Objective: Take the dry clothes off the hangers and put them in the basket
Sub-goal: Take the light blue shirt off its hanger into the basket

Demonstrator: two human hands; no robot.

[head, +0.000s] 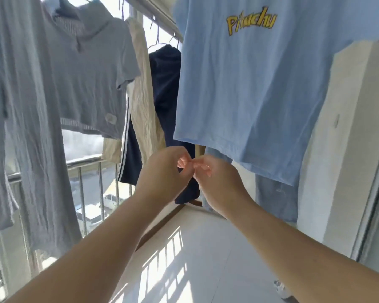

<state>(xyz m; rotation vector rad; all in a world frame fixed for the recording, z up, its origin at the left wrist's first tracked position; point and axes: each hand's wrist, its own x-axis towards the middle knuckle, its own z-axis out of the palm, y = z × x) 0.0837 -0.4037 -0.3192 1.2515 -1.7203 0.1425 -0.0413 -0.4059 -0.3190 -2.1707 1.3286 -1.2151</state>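
Note:
A light blue T-shirt [260, 84] with yellow lettering hangs at the upper right. A grey short-sleeved hooded top [90, 68] hangs at the left, next to long pale grey garments [20, 127]. Further back hang cream trousers [142, 101], a dark navy garment [166, 90] and blue jeans [276, 200]. My left hand [164, 171] and my right hand [217, 182] are held out together below the T-shirt's hem. Their fingers are curled and the fingertips meet. Neither hand holds cloth. No basket is in view.
A metal balcony railing [92, 162] runs along the left, with parked cars far below. A white wall [341, 149] and a sliding door frame stand at the right. The tiled floor [195, 259] stretches ahead. A shoe [281, 288] lies at the lower right.

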